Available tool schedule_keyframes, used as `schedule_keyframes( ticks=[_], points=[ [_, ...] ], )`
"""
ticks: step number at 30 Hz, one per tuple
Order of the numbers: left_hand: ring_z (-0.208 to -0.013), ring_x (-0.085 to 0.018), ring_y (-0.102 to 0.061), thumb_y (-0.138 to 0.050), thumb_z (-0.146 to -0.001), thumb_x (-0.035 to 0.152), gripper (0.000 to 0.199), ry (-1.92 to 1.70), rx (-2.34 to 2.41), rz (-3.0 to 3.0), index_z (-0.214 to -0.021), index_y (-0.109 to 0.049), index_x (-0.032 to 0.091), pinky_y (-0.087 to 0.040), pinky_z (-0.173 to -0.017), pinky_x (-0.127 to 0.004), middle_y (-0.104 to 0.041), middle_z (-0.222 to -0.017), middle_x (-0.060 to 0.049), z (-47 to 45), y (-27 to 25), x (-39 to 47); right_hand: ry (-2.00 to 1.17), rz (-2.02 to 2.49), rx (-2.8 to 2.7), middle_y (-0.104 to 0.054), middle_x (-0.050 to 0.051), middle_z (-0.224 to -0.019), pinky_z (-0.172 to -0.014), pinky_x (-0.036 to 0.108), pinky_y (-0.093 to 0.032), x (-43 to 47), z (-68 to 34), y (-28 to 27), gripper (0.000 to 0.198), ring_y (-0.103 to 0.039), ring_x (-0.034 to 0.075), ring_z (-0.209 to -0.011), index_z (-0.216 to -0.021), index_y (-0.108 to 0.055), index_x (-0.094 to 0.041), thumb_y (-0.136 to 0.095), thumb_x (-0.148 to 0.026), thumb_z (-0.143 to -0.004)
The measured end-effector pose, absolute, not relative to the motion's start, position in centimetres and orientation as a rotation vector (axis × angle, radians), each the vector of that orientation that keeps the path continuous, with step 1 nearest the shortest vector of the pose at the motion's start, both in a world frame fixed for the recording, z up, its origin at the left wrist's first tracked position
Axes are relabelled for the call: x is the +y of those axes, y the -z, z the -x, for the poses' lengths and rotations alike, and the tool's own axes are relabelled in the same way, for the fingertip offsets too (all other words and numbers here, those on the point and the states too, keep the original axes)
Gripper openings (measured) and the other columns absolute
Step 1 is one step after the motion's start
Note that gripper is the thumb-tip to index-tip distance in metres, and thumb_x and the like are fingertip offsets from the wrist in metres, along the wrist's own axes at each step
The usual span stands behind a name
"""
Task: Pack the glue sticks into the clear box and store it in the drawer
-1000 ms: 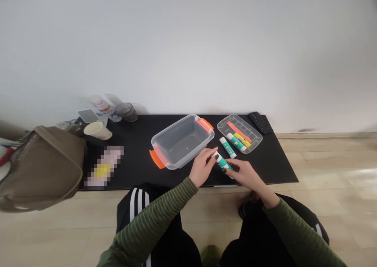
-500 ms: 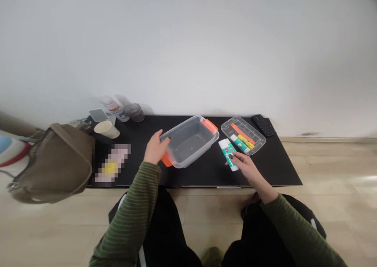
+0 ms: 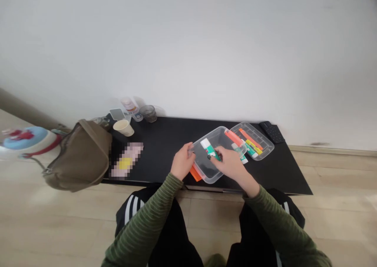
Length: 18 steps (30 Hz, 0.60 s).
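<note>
A clear plastic box (image 3: pixel 210 175) with orange clips is tilted on the black table. Closed on its left rim, my left hand (image 3: pixel 182 163) has the thumb over the edge. My right hand (image 3: pixel 231 164) reaches over the box and grips a green-and-white glue stick (image 3: pixel 207 144), which is inside or just above the box. Another glue stick (image 3: pixel 244 159) shows beside the box's right end, partly seen through its wall. To the right, the clear lid (image 3: pixel 269 151) holds a glue stick (image 3: pixel 251 150), a yellow stick (image 3: pixel 253 146) and an orange strip (image 3: pixel 249 136).
On the black table (image 3: pixel 171 141) stand a paper cup (image 3: pixel 123 128), a dark glass (image 3: pixel 149 113) and a bottle (image 3: pixel 132 108). A brown bag (image 3: pixel 82 157) is at the left end. A black dotted object (image 3: pixel 272 131) lies at the back right, against the wall.
The box has shifted right, close to the lid, with my left hand on it. My right hand has brought the glue stick left, over the box. The view has turned slightly left.
</note>
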<state>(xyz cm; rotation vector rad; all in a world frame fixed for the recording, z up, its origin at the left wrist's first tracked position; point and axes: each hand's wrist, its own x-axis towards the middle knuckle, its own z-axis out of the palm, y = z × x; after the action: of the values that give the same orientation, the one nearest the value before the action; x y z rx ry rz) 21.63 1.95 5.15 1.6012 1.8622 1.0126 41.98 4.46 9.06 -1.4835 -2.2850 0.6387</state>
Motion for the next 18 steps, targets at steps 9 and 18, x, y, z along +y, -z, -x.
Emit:
schedule_keyframes(
  ticks=[9, 18],
  points=[
    [-0.121, -0.025, -0.058, -0.049, -0.085, 0.018, 0.049, -1.072, 1.841, -1.627, -0.133, -0.051, 0.017, -0.044, -0.105, -0.042, -0.061, -0.131, -0.012, -22.3, -4.4, 0.7, -0.486, 1.713, -2.941, -0.072, 0.020, -0.102, -0.074, 0.039, -0.052, 5.2, -37.7, -8.9, 0.034, -0.069, 0.034, -0.096, -0.101, -0.073, -0.015, -0.056, -0.040, -0.085],
    [-0.122, -0.023, -0.058, -0.046, -0.085, 0.015, 0.048, -1.087, 1.787, -1.617, -0.132, -0.050, 0.016, -0.043, -0.107, -0.042, -0.060, -0.132, -0.013, -22.4, -3.9, 0.8, -0.716, 1.620, -3.262, -0.070, 0.021, -0.112, -0.078, 0.043, -0.055, 5.0, -35.9, -8.0, 0.032, -0.068, 0.034, -0.102, -0.105, -0.073, -0.015, -0.072, -0.019, -0.074]
  ],
)
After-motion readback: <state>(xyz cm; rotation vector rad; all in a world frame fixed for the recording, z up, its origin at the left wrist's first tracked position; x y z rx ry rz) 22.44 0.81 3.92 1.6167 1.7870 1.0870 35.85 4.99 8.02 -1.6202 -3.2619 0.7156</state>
